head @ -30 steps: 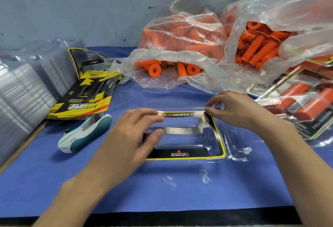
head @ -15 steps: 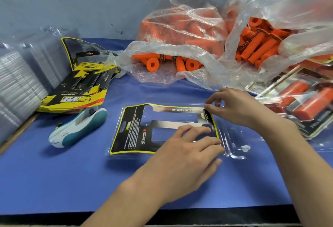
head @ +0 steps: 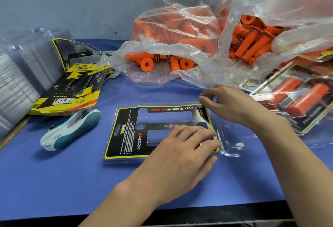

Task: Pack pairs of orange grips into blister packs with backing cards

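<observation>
Reaching in diagonally from the lower left with a bare forearm, pressing with the left hand, palm down, fingers straight and slightly spread, on the black-and-yellow backing card inside the clear plastic blister pack. Coming in from the right with the right hand, fingers curled, pinching that pack's far right corner between thumb and forefinger.

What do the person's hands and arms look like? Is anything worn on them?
Both the left hand and the right hand are bare, without gloves. The forearms show no sleeves and no watch. A small glint on one of the left fingers may be a ring.
</observation>
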Available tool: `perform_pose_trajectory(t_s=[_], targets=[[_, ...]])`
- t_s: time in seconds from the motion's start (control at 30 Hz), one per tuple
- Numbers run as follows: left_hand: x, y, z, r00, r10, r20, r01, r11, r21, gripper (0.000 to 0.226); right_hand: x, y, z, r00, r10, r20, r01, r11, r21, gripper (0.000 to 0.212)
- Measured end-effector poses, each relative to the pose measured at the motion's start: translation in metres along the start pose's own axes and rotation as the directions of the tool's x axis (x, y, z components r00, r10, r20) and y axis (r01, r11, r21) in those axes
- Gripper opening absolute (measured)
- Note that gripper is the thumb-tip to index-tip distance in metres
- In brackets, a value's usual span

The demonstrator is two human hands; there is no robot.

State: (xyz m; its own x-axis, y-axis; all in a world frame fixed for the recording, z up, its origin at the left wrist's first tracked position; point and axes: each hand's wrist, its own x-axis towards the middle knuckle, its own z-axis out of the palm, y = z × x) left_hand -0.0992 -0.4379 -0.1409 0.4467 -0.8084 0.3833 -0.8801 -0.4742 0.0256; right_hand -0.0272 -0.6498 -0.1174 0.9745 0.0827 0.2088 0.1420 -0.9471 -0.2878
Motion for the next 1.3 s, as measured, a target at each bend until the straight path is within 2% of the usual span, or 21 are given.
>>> perform_pose_trajectory(t_s=[0.43, 0.53, 0.63, 0.77, 0.83, 1.0, 1.17, 1.23, 1.3], targets=[[-0.006, -0.017, -0.004, 0.995, -0.081, -0.056, 0.079, 0.996, -0.036, 0.030, 0.004, 0.001, -0.009, 0.992, -0.024, -0.121, 0.023, 1.000, -0.009, 0.032], [-0.008, -0.022, -0.008, 0.990, -0.128, -0.060, 0.123, 0.989, -0.081, 0.031, 0.006, 0.003, -0.010, 0.991, -0.025, -0.131, 0.026, 1.000, 0.006, 0.029], [-0.008, -0.034, -0.016, 0.966, -0.227, -0.121, 0.204, 0.963, -0.177, 0.032, 0.010, 0.004, -0.011, 0.993, -0.022, -0.117, 0.024, 1.000, 0.016, 0.026], [0.020, -0.075, -0.025, 0.879, -0.444, -0.172, 0.389, 0.878, -0.278, 0.028, 0.014, 0.006, -0.015, 0.995, 0.002, -0.095, 0.005, 0.998, 0.070, 0.028], [0.047, -0.108, -0.024, 0.829, -0.539, -0.150, 0.488, 0.827, -0.280, 0.023, 0.016, 0.007, -0.018, 0.996, 0.019, -0.091, -0.009, 0.994, 0.105, 0.028], [0.109, -0.201, -0.001, 0.677, -0.734, 0.061, 0.736, 0.675, -0.053, 0.039, 0.018, 0.011, -0.022, 0.995, 0.046, -0.089, -0.030, 0.984, 0.174, 0.028], [0.140, -0.249, 0.025, 0.497, -0.859, 0.120, 0.859, 0.507, 0.069, 0.049, 0.021, 0.019, -0.027, 0.996, 0.054, -0.073, -0.035, 0.969, 0.243, 0.028], [0.146, -0.261, 0.034, 0.487, -0.867, 0.108, 0.858, 0.497, 0.127, 0.053, 0.022, 0.024, -0.028, 0.996, 0.066, -0.067, -0.046, 0.962, 0.270, 0.027], [0.150, -0.270, 0.040, 0.513, -0.855, 0.074, 0.843, 0.518, 0.145, 0.053, 0.022, 0.029, -0.030, 0.994, 0.079, -0.070, -0.055, 0.954, 0.294, 0.026]])
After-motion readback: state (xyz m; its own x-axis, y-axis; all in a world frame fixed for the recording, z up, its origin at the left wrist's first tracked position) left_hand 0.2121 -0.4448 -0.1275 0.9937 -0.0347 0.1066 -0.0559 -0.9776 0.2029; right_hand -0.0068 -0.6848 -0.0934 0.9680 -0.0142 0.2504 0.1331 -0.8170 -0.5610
